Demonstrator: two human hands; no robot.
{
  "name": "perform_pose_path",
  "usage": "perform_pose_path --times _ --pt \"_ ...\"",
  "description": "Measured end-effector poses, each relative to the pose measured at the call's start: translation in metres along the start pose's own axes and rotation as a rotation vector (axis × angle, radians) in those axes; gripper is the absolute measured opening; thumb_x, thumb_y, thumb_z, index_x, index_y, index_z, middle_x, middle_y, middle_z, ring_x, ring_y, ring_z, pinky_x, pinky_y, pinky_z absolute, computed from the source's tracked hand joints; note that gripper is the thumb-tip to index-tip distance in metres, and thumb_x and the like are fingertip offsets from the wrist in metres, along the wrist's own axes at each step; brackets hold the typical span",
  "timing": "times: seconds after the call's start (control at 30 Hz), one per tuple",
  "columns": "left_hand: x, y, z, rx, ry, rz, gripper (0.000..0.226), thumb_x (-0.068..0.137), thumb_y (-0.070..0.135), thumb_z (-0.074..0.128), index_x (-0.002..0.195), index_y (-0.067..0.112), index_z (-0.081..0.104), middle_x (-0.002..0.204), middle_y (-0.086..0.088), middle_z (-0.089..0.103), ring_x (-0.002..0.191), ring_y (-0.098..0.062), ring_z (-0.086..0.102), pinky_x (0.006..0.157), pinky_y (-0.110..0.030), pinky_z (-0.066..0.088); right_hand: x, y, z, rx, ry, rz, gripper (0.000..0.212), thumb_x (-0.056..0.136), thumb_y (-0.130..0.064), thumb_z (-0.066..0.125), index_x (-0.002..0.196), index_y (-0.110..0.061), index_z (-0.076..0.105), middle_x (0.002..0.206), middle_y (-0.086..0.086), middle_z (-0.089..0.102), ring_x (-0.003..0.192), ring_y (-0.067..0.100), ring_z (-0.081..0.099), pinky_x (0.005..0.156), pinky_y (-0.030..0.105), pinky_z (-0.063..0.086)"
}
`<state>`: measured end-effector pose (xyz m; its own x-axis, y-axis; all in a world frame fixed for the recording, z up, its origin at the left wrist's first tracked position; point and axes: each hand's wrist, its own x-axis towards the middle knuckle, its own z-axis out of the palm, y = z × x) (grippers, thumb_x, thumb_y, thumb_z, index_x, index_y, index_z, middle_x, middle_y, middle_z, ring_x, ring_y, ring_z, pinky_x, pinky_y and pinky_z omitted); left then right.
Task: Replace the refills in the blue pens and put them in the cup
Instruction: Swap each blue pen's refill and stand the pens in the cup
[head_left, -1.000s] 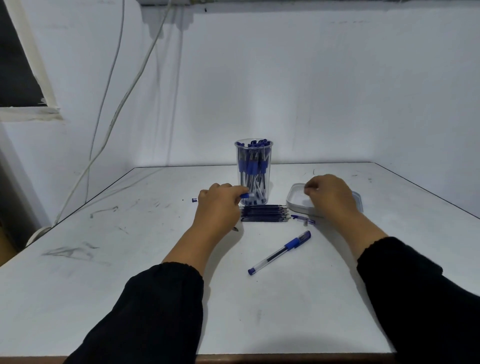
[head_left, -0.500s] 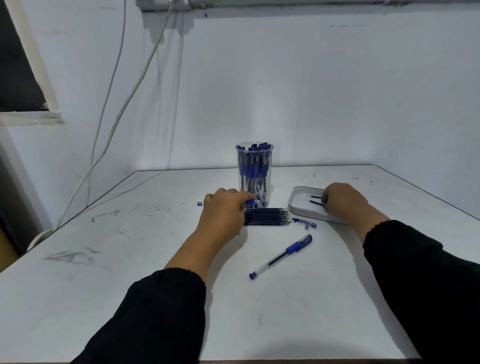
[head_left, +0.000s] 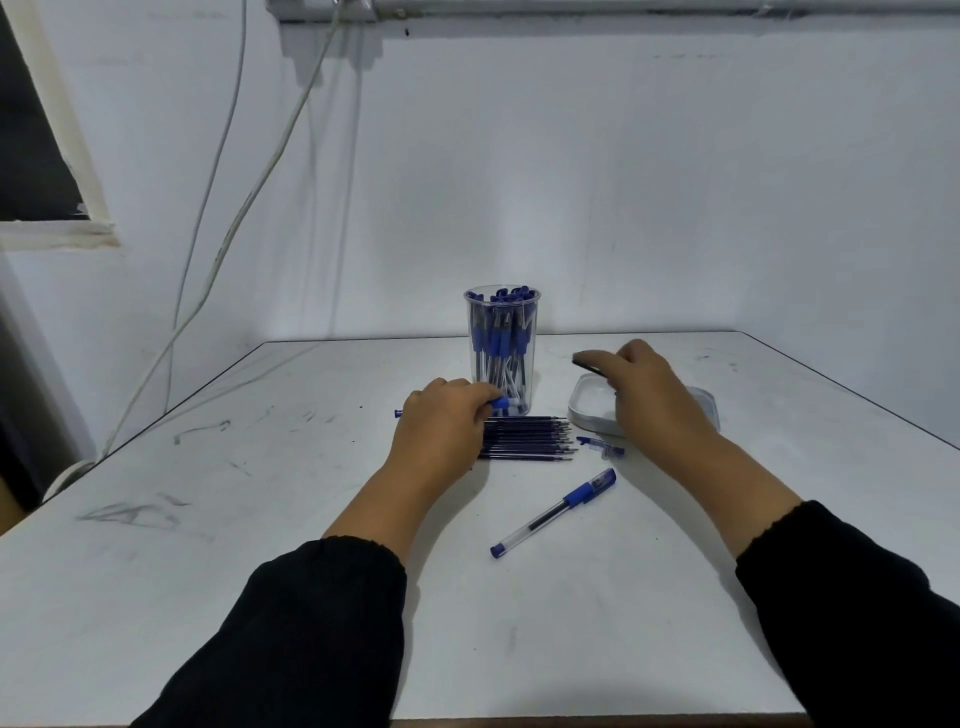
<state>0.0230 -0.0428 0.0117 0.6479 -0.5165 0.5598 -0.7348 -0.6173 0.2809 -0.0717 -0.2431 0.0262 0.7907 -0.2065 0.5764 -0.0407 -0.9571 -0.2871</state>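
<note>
At the centre of the frame, we see a clear cup (head_left: 502, 353) packed with blue pens standing upright on a white table (head_left: 260, 519). The left hand (head_left: 444, 426) lies just before it, fingers curled round a pen (head_left: 498, 402) whose blue ends poke out on either side of the hand. A row of dark refills (head_left: 530, 439) lies flat beside that hand, below the cup. To the right, the right hand (head_left: 649, 395) hovers over a shallow white tray (head_left: 587, 410), pinching what looks like a thin dark refill (head_left: 587, 365), though blur makes us unsure. A small blue cap (head_left: 600, 446) rests between the refills and the tray. Lower, near mid-frame, a capless pen (head_left: 553, 512) lies aslant on the table, apart from both hands. Black sleeves (head_left: 322, 623) fill the bottom corners. White cables (head_left: 228, 218) hang down the wall at upper left.
</note>
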Motion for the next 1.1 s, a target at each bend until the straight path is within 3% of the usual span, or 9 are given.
perform_pose_path --times 0.1,0.2,0.5,0.8,0.87,0.97,1.03,1.1 --pt "-0.001 0.000 -0.001 -0.010 0.004 -0.009 0.028 0.099 0.020 0.044 0.118 0.027 0.062 0.100 0.002 0.066 0.095 -0.021 0.051 0.082 -0.034 0.036 -0.012 -0.007 0.002 -0.039 -0.062 -0.100 0.072 0.083 0.014 0.052 0.143 -0.025 0.046 0.098 0.002 0.039 0.091 0.021 0.043 0.074 0.039 0.049" --pt "-0.001 0.000 -0.001 -0.004 0.000 -0.006 0.028 0.099 0.019 0.044 0.118 0.027 0.062 0.100 0.003 0.066 0.095 -0.020 0.050 0.082 -0.034 0.035 -0.014 -0.008 0.005 -0.058 -0.078 -0.121 0.075 0.079 0.017 0.050 0.141 -0.026 0.048 0.097 0.000 0.039 0.089 0.018 0.042 0.069 0.031 0.043" --pt "-0.001 -0.001 0.001 0.011 0.003 0.011 0.029 0.099 0.020 0.044 0.119 0.029 0.062 0.100 0.004 0.066 0.093 -0.018 0.049 0.078 -0.030 0.029 -0.017 -0.008 0.003 -0.020 -0.101 -0.099 0.064 0.083 0.014 0.050 0.132 -0.027 0.057 0.095 -0.001 0.040 0.090 0.017 0.039 0.071 0.035 0.045" --pt "-0.002 0.003 -0.002 0.012 -0.041 -0.023 0.028 0.098 0.019 0.043 0.117 0.028 0.063 0.102 0.004 0.066 0.095 -0.019 0.050 0.081 -0.031 0.034 -0.018 -0.007 0.003 0.002 -0.124 -0.075 0.061 0.085 0.010 0.051 0.131 -0.029 0.057 0.094 -0.001 0.040 0.091 0.017 0.041 0.075 0.037 0.047" --pt "-0.003 0.004 -0.006 -0.142 -0.135 -0.091 0.023 0.094 0.021 0.050 0.107 0.030 0.065 0.098 0.007 0.064 0.094 -0.018 0.054 0.086 -0.035 0.044 -0.018 -0.006 0.003 0.010 -0.116 -0.065 0.060 0.085 0.010 0.050 0.131 -0.029 0.057 0.094 -0.001 0.041 0.091 0.018 0.042 0.075 0.037 0.047" --pt "-0.007 0.006 -0.016 -0.413 -0.413 -0.133 0.012 0.079 0.030 0.071 0.089 0.029 0.065 0.090 0.009 0.063 0.085 -0.013 0.058 0.083 -0.036 0.050 -0.017 -0.006 0.003 0.006 -0.113 -0.051 0.061 0.085 0.010 0.049 0.131 -0.029 0.057 0.097 -0.002 0.042 0.095 0.017 0.043 0.077 0.038 0.048" --pt "-0.010 0.007 -0.020 -0.377 -0.575 -0.113 0.020 0.072 0.033 0.078 0.086 0.028 0.065 0.087 0.010 0.063 0.077 -0.009 0.057 0.073 -0.026 0.047 -0.017 -0.005 0.003 0.009 -0.117 -0.045 0.060 0.086 0.010 0.050 0.131 -0.029 0.057 0.097 -0.002 0.041 0.095 0.017 0.043 0.078 0.038 0.048" --pt "-0.010 0.007 -0.019 -0.323 -0.634 -0.103 0.018 0.073 0.032 0.078 0.083 0.026 0.065 0.081 0.006 0.060 0.070 -0.009 0.053 0.066 -0.022 0.042 -0.018 -0.005 0.003 0.006 -0.121 -0.045 0.061 0.086 0.011 0.050 0.132 -0.028 0.056 0.097 -0.002 0.042 0.095 0.017 0.043 0.077 0.037 0.048"
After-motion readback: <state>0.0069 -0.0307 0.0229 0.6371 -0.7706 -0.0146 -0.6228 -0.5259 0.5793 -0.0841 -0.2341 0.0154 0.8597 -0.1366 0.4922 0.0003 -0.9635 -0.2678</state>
